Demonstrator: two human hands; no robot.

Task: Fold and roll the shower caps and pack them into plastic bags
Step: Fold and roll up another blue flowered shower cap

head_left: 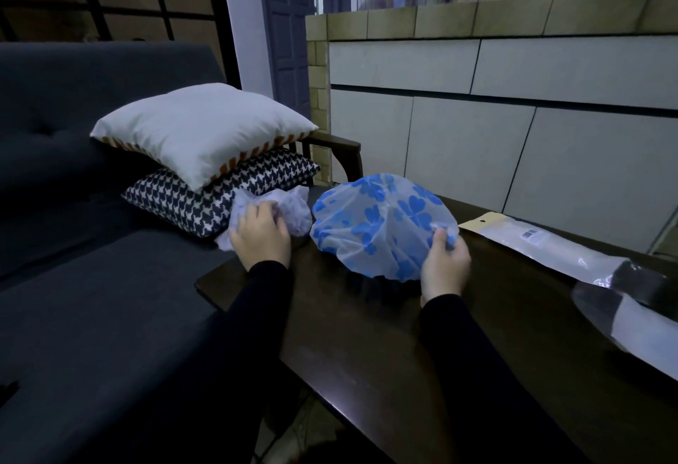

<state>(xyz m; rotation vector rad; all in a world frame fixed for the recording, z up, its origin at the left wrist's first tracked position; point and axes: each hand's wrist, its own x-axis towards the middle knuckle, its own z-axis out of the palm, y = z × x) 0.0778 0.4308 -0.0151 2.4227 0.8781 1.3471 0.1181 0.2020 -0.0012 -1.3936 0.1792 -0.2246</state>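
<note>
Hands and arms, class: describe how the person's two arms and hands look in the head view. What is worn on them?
Both arms wear long, plain black sleeves, the left sleeve and the right sleeve, each ending at the wrist. The left hand and right hand are bare: no gloves. No rings, watch or markings are visible from this view.

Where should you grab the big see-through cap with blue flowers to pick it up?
Probably by its gathered rim, from the near right side, where the right hand already pinches the clear blue-flowered shower cap. Its dome is puffed and slippery; the crinkled edge gives fingers something to pinch.
</note>
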